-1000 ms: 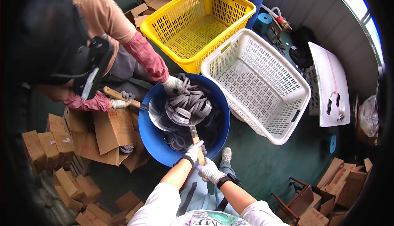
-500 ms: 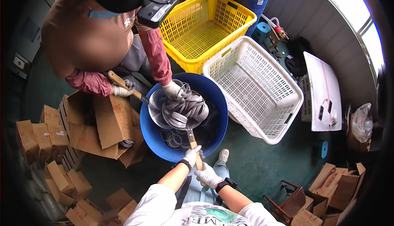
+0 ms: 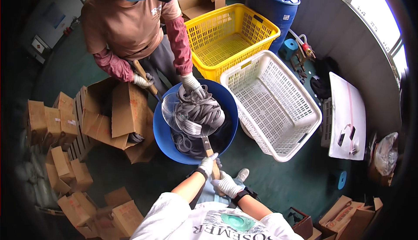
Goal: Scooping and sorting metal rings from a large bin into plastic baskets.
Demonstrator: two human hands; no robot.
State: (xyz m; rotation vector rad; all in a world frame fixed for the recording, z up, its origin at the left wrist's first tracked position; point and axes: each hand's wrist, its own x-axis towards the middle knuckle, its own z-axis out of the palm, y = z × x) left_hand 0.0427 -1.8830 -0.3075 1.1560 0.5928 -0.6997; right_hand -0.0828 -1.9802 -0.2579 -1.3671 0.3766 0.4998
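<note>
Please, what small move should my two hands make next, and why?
Probably just hold your skimmer level above the blue tub: your left hand and right hand grip its wooden handle, grey rings are heaped at its head, and the co-worker's gloved hand is on that heap.

The white-gloved left hand (image 3: 207,165) curls closed at six o'clock, bare left forearm (image 3: 190,187) pointing toward two; the white-gloved right hand (image 3: 227,184) curls lower, bare right forearm (image 3: 255,206) toward ten.

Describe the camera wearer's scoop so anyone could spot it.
Find the blue tub beside the white basket. Over it, the scoop lies under grey rings. Unlike the co-worker's scoop, its wooden handle is in the wearer's left hand and right hand.
</note>
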